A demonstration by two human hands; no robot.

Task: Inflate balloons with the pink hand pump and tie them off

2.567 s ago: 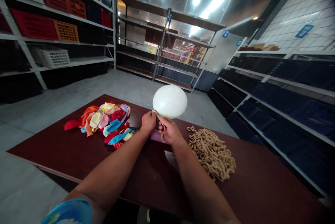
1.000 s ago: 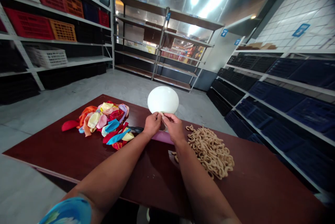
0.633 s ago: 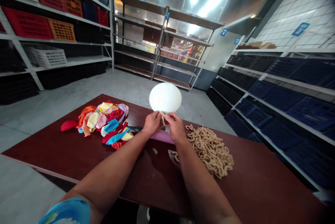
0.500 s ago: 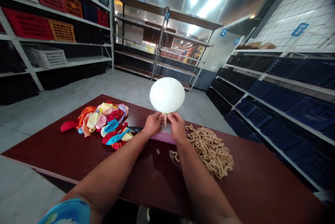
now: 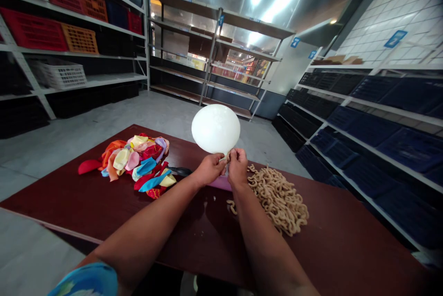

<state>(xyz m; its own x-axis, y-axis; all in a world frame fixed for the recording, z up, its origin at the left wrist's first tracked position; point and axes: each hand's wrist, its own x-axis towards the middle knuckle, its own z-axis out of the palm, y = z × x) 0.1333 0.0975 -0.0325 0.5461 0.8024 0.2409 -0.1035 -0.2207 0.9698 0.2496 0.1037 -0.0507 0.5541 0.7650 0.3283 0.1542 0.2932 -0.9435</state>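
Note:
An inflated white balloon (image 5: 216,128) floats just above both my hands, over the dark red table (image 5: 104,203). My left hand (image 5: 208,169) pinches the balloon's neck from the left. My right hand (image 5: 237,166) is closed on the neck from the right, the fingertips of both hands touching there. A short beige string end shows between the fingers. A pink object (image 5: 219,183) lies on the table under my hands, mostly hidden.
A pile of flat coloured balloons (image 5: 133,163) lies left of my hands. A heap of beige cord pieces (image 5: 278,199) lies on the right. Black scissors (image 5: 182,171) peek out by the pile. Shelving racks with red, orange and white crates line the room.
The balloon has tilted slightly left and my hands have drawn closer together at its neck. The dangling string seen earlier is now tucked between my fingers.

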